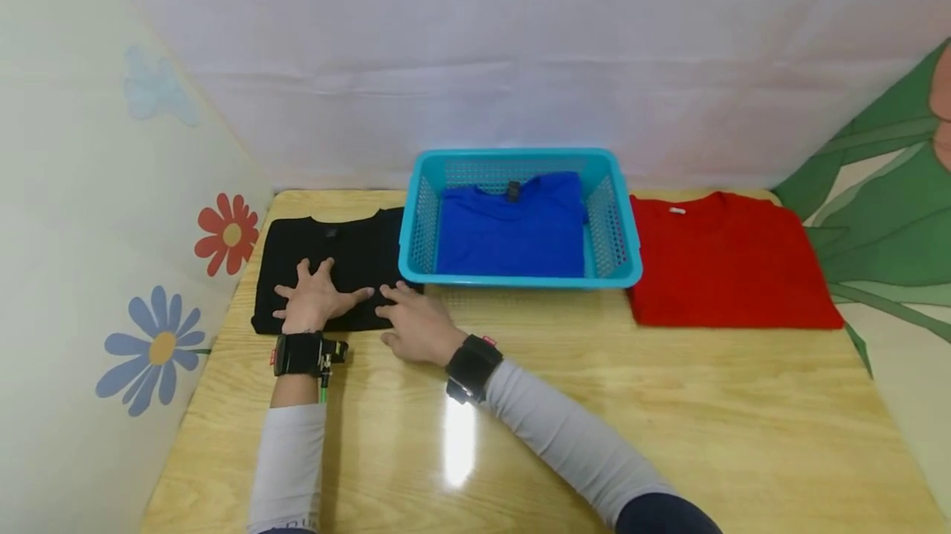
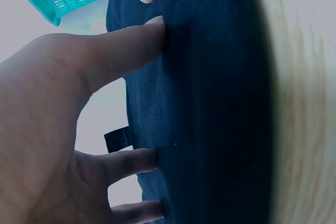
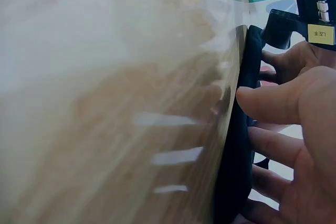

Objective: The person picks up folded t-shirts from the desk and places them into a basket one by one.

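A folded black T-shirt (image 1: 366,249) lies flat at the left of the table, its dark neck label toward the back. My left hand (image 1: 312,301) rests on it with the fingers spread; in the left wrist view the thumb and fingertips touch the black cloth. Over the shirt's front right part lies my right hand (image 1: 419,326), fingers stretched toward the left hand. In the right wrist view its fingers touch the cloth, and the thumb (image 3: 268,103) lies by the shirt's front edge. Neither hand grips the cloth.
A turquoise plastic basket (image 1: 520,281) stands at the back middle, close against the black T-shirt's right side. Inside it lies a folded blue T-shirt (image 1: 513,237). To its right is a folded red T-shirt (image 1: 728,266). Walls border the wooden table (image 1: 669,402) behind and at left.
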A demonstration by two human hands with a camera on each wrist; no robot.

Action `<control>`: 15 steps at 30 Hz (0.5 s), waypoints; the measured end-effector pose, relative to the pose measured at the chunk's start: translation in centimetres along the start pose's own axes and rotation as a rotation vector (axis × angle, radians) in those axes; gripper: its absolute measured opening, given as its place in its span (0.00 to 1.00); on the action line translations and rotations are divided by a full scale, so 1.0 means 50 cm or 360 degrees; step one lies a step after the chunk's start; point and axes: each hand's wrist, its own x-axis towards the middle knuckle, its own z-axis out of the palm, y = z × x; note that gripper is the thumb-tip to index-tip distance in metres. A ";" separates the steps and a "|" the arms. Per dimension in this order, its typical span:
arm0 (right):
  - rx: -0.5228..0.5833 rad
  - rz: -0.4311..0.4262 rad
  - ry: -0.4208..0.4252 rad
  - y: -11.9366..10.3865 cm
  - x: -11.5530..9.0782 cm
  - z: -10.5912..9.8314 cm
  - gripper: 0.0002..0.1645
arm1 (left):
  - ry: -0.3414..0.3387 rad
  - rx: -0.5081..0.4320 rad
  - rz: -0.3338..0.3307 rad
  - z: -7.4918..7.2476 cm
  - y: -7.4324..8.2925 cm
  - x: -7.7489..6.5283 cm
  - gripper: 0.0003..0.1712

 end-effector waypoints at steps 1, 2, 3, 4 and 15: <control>-0.0005 -0.0009 0.0000 -0.001 -0.001 0.001 0.30 | -0.0005 0.0004 -0.0002 0.000 -0.001 -0.003 0.63; -0.0006 -0.0017 0.0000 -0.001 -0.003 0.002 0.30 | -0.0013 0.0008 -0.0003 0.001 -0.001 -0.006 0.63; -0.0012 -0.0023 0.0003 -0.002 -0.005 0.004 0.31 | -0.0021 0.0015 -0.0003 0.001 -0.002 -0.009 0.63; -0.0013 -0.0027 0.0008 -0.002 -0.007 0.005 0.31 | -0.0029 0.0022 -0.0003 0.002 -0.002 -0.013 0.63; -0.0021 -0.0039 0.0048 -0.004 -0.035 0.013 0.29 | -0.0052 0.0045 0.0001 0.020 -0.004 -0.044 0.63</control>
